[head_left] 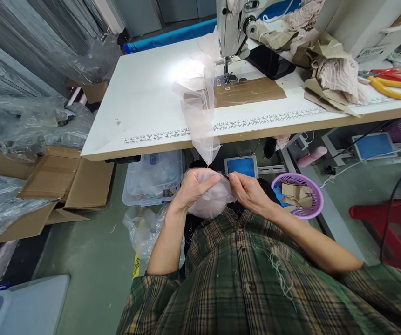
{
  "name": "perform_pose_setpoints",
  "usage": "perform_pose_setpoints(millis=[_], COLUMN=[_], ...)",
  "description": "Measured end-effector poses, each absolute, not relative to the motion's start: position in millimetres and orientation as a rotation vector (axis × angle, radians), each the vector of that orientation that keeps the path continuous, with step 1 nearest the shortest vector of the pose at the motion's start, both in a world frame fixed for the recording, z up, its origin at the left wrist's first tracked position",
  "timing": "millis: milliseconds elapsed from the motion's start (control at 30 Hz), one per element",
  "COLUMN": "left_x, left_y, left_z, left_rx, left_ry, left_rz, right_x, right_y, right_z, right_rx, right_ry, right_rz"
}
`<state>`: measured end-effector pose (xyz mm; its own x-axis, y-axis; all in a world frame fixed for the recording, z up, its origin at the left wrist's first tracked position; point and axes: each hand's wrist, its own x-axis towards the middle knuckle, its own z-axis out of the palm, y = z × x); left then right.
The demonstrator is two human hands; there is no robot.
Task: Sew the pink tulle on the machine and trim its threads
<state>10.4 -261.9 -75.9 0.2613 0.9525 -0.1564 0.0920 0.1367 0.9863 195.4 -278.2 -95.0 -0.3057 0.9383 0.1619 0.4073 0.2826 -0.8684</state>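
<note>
A sheer pale pink fabric [200, 111] hangs from the white sewing table [144, 102] down into my lap, where it bunches [211, 202]. My left hand [191, 188] curls round the left side of the bunched fabric. My right hand [247, 190] pinches its upper edge between thumb and fingers. Both hands sit close together below the table's front edge. The top of the fabric lies under the sewing machine [231, 28] near its needle.
Brown card pieces [249, 90], crumpled pink lace [336, 74] and red and yellow scissors [396, 81] lie on the table. A purple basket [300, 195], a clear plastic box [153, 179], cardboard boxes [64, 179] and a red stool [389, 223] stand on the floor.
</note>
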Motion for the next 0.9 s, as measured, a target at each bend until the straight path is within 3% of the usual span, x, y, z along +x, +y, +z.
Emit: perform_pose_setpoints(millis=[433, 600, 767, 900], left_x=[16.4, 18.1, 17.6, 18.9], left_y=[-265.9, -263.7, -262.6, -262.5], left_z=[-73.7, -78.7, -82.8, -83.0], left_rx=[1.285, 1.262, 1.152, 1.074], left_ry=[1.163, 1.148, 1.141, 1.137], left_rz=[0.918, 0.917, 0.913, 0.918], right_x=[185.2, 185.5, 197.1, 199.7], right_y=[-281.7, -281.7, -275.8, -272.0], right_z=[-99.3, -100.2, -102.1, -100.6], right_rx=[-1.399, -1.421, -1.28, -1.312], right_ry=[-1.873, -1.788, -1.639, -1.694], right_rz=[0.624, 0.759, 1.233, 1.162])
